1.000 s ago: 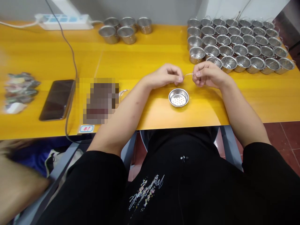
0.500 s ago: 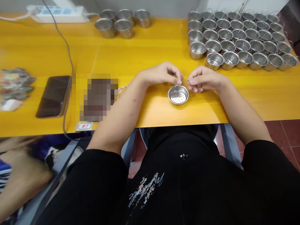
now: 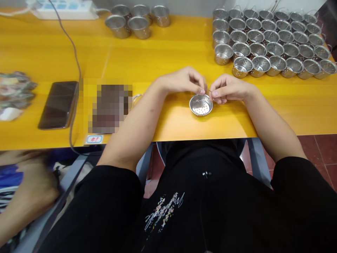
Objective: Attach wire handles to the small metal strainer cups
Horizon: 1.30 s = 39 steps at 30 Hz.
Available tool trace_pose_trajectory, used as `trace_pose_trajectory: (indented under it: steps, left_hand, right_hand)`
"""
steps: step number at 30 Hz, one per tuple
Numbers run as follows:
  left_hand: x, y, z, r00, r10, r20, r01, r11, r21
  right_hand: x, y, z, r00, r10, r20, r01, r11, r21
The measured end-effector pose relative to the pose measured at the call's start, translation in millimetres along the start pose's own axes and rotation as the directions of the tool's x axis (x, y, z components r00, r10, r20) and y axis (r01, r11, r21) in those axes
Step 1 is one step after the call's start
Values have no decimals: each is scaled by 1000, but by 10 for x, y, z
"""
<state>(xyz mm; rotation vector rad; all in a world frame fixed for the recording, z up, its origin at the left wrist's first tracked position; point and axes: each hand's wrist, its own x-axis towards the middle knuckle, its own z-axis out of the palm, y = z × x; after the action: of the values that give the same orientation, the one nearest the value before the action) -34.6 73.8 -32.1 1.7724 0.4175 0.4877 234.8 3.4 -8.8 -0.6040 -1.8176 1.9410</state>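
A small perforated metal basket is tilted so that its open top and holed bottom face me, close to the front of the yellow table. My left hand is closed at the basket's far rim, its thumb and fingertips pinching there; the exact grip is partly hidden. Just to the right, my right hand is closed in a pinch on a thin wire handle. Only a short piece of that wire shows between the two hands.
Rows of perforated baskets, many with wire handles, stand at the back right. Several more metal cups are at the back left. A phone, a cable and a power strip lie left. Another person's arm is at lower left.
My right hand has come slightly closer to my left, and less of the wire shows between them. The basket stays almost in place. The view has shifted slightly.
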Motion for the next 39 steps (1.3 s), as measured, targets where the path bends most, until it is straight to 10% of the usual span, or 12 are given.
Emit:
trace_pose_trajectory:
  steps: [29, 39]
  left_hand:
    - [-8, 74, 14, 999, -17, 27, 18, 1000, -21]
    - [82, -76, 11, 983, 23, -181, -33, 998, -53]
  right_hand:
    - [6, 33, -10, 996, 64, -59, -69, 992, -102]
    - [51, 13, 49, 961, -17, -277, -14, 994, -108]
